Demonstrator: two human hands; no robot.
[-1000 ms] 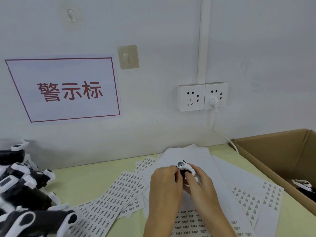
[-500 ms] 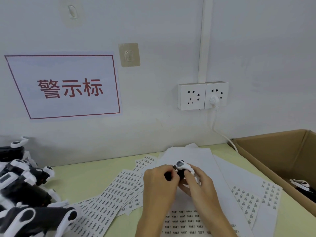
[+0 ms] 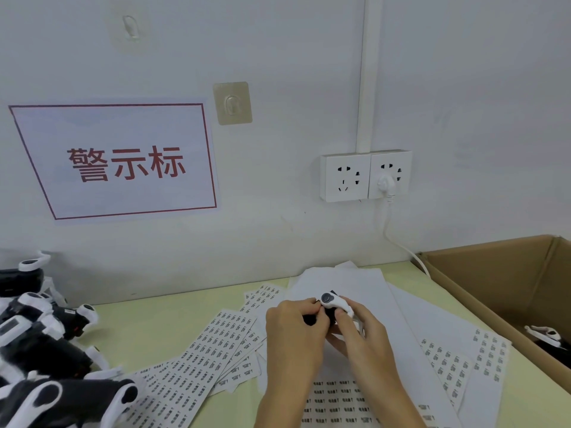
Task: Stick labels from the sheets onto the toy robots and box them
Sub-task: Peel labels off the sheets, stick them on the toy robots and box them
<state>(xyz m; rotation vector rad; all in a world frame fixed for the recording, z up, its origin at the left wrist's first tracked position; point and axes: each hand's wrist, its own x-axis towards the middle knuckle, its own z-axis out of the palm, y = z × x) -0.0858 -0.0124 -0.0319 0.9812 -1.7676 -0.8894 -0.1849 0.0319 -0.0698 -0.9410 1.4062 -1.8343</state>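
A small black and white toy robot [image 3: 331, 302] is held above the table in both hands. My left hand [image 3: 293, 338] grips its left side, fingertips pressed on the black body. My right hand [image 3: 360, 330] holds it from the right and below, thumb against its side. Most of the toy is hidden by my fingers, and I cannot see a label on it. Label sheets [image 3: 210, 350] lie spread on the table under and around my hands. A pile of black and white toy robots [image 3: 40, 344] sits at the left. An open cardboard box [image 3: 500, 273] stands at the right.
One toy robot [image 3: 545, 333] lies inside the box at its near end. More label sheets [image 3: 463, 359] lie toward the box. A white cable [image 3: 401, 242] runs from the wall socket [image 3: 366, 176] down behind the box. The pale green table [image 3: 154, 322] meets the wall.
The hands have stayed at the same spot with the toy. My left fingers have shifted slightly over its black body.
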